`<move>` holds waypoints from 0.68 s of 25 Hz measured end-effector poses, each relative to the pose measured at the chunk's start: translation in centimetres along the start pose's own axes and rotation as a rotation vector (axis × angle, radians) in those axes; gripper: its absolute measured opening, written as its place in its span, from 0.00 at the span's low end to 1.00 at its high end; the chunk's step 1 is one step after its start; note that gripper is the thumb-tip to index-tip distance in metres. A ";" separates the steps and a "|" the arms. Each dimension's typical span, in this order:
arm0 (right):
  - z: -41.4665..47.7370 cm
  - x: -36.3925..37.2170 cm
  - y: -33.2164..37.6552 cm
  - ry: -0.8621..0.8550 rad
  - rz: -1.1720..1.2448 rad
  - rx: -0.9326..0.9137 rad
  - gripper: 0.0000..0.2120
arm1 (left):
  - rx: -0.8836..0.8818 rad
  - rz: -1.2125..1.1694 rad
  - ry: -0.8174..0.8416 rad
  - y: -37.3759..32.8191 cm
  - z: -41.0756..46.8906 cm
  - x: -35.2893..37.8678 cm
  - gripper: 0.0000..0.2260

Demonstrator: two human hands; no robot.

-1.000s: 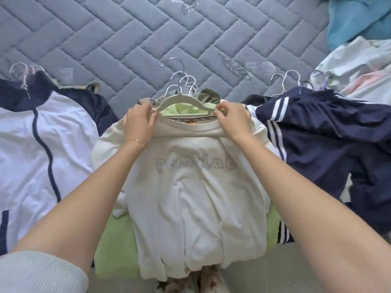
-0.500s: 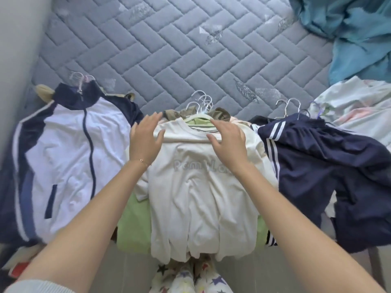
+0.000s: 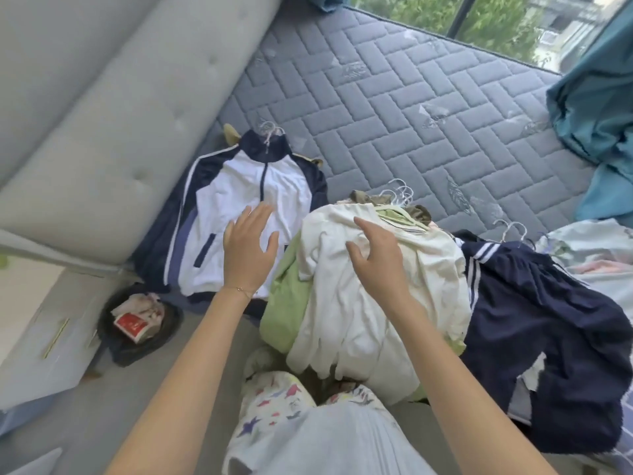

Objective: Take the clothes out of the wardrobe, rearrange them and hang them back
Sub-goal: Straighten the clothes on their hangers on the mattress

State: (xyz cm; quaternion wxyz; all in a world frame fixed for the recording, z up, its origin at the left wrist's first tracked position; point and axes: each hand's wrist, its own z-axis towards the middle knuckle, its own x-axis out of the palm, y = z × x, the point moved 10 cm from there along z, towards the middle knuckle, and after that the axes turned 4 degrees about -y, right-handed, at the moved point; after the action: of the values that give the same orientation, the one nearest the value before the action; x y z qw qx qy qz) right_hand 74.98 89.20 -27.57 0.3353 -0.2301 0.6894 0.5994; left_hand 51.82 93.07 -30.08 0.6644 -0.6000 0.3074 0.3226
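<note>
My fingers point(image 3: 260, 214) are spread wide and straight on my left hand point(image 3: 248, 250), which holds nothing; it hovers palm down over the right edge of a white and navy jacket point(image 3: 239, 200). I cannot tell whether it touches the cloth. My right hand point(image 3: 380, 258), just to the 3 o'clock side of the left, is also open, its fingers loosely bent above a cream T-shirt point(image 3: 359, 303), and grips nothing.

The cream T-shirt tops a pile of clothes at the centre of the view, draped over the bed's edge. A light green garment point(image 3: 286, 296) shows beneath it on the 9 o'clock side. A cluster of wire hangers point(image 3: 399, 195) sticks out of the pile at 12 o'clock. The zipped jacket lies flat at 10 o'clock, collar pointing away from me. At 3 o'clock lies a navy garment point(image 3: 534, 323) with white stripes, more hanger hooks showing at its top.

All this rests on a grey quilted mattress point(image 3: 394, 108). A padded grey headboard point(image 3: 102, 114) runs along at 10 o'clock. A teal cloth point(image 3: 596, 108) is bunched at 2 o'clock, with a window point(image 3: 479, 25) at 1 o'clock. On the floor at 8 o'clock stands a dark bin point(image 3: 137, 320) holding rubbish. My star-print trousers point(image 3: 274, 406) show at 6 o'clock.
</note>
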 end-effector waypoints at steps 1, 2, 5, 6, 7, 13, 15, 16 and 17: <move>-0.3 1.2 1.4 0.016 -0.010 -0.024 0.22 | -0.012 0.005 -0.001 1.5 -0.3 -0.8 0.21; -0.4 2.7 2.6 0.036 -0.024 -0.039 0.22 | -0.022 0.007 -0.001 3.1 -0.4 -1.6 0.22; -0.1 7.5 6.0 0.073 -0.053 -0.046 0.22 | -0.049 0.008 0.012 8.6 0.3 -4.1 0.22; 0.2 9.1 7.3 0.079 -0.058 -0.041 0.22 | -0.054 0.004 0.024 10.4 0.9 -5.0 0.22; 0.6 10.7 8.6 0.079 -0.063 -0.035 0.22 | -0.052 0.005 0.042 12.2 1.6 -6.0 0.22; 2.1 17.3 14.5 -0.020 0.011 0.147 0.22 | -0.001 -0.008 0.179 20.1 6.1 -10.6 0.22; 2.7 19.0 15.8 -0.043 0.037 0.193 0.22 | 0.018 -0.008 0.190 22.1 7.9 -11.7 0.21; 3.0 19.8 16.3 -0.046 0.039 0.201 0.22 | 0.017 -0.016 0.189 23.0 8.6 -12.0 0.21; 3.3 20.6 16.8 -0.043 0.033 0.199 0.22 | 0.015 -0.026 0.194 23.8 9.4 -12.1 0.21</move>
State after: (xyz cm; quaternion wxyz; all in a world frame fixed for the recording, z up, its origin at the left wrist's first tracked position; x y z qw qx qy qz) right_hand 49.74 97.08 -31.64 0.3613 -0.1716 0.7418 0.5383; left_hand 25.73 103.42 -33.91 0.6401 -0.6273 0.3649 0.2521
